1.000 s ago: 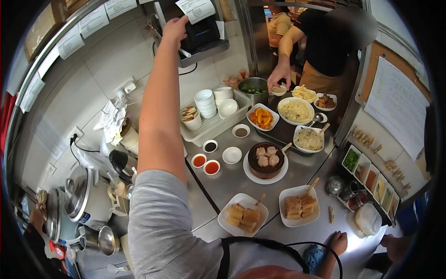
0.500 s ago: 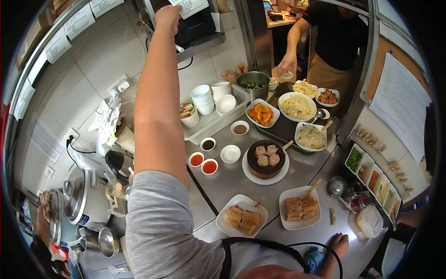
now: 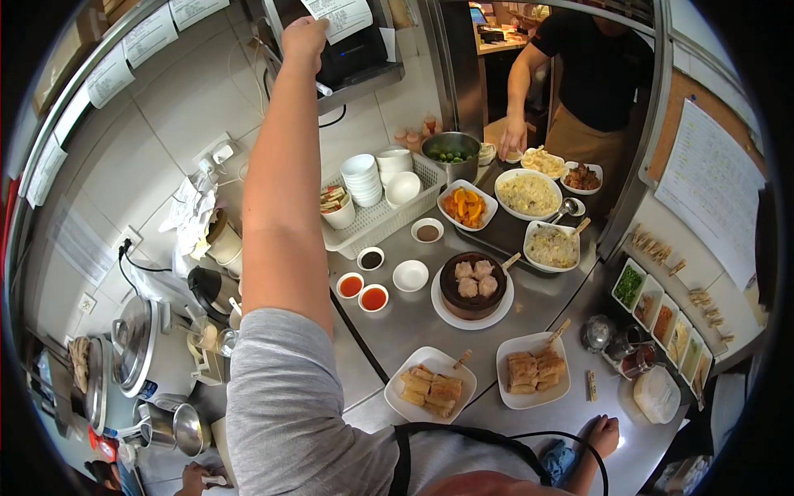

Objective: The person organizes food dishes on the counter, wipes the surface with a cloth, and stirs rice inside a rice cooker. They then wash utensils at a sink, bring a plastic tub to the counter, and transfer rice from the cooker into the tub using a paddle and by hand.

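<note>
My left arm reaches up to the black receipt printer (image 3: pixel 356 54) on the wall. There my left hand (image 3: pixel 304 41) is closed on the edge of a printed paper receipt (image 3: pixel 343 18). Low on the right, my right hand (image 3: pixel 604 436) rests at the counter with curled fingers; whether anything is inside it is hidden. A blue cloth (image 3: pixel 559 460) lies beside it. Nearest to that hand are a wooden clothespin (image 3: pixel 591 385), a lidded plastic tub (image 3: pixel 657 394) and a square bowl of cut golden rolls (image 3: pixel 533 372) with a clothespin on its rim.
A steamer of dumplings (image 3: pixel 473 281), a second bowl of rolls (image 3: pixel 430 385) and small sauce dishes (image 3: pixel 374 298) stand on the counter. Behind are a rack of white bowls (image 3: pixel 360 178) and rice bowls (image 3: pixel 529 192). A co-worker's hand (image 3: pixel 513 136) holds a small dish there.
My left hand has shifted slightly right and down with the receipt, more of which shows. The co-worker's hand has lowered its small dish toward the tray. Another person's hand appears at lower left.
</note>
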Motion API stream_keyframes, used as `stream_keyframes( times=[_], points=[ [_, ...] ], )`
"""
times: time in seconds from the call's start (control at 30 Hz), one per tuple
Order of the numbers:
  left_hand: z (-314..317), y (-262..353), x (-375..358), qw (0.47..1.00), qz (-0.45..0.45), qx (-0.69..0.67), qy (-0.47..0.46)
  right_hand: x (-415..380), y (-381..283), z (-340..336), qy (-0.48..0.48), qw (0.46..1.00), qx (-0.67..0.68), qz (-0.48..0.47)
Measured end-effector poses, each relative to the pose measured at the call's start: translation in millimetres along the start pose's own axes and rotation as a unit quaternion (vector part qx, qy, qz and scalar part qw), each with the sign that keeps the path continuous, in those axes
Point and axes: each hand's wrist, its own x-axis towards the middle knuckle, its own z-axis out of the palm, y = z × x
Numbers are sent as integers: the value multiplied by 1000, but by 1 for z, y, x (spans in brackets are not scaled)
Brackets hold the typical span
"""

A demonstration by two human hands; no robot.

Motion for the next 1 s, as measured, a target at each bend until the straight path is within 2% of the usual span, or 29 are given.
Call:
stream_keyframes(
  times=[0.13,0.4,0.73,0.83,0.97,1.0],
  points=[
    [-7,-5,-3,999,29,-8,20,0,-1,-1,4,1000,4,3],
    [-22,-1,-10,1000,14,21,17,0,2,2,16,1000,-1,-11],
    [-28,-9,-14,999,41,10,0,-1,0,0,15,1000,6,-15],
    [-41,-16,-25,999,26,30,-4,1,-2,-1,5,1000,-5,-15],
    [-76,-27,-44,1000,8,-9,0,-1,-1,-4,-24,1000,8,-12],
    [-87,-25,-51,1000,9,-5,24,0,0,-4,-31,999,19,-12]
  ],
)
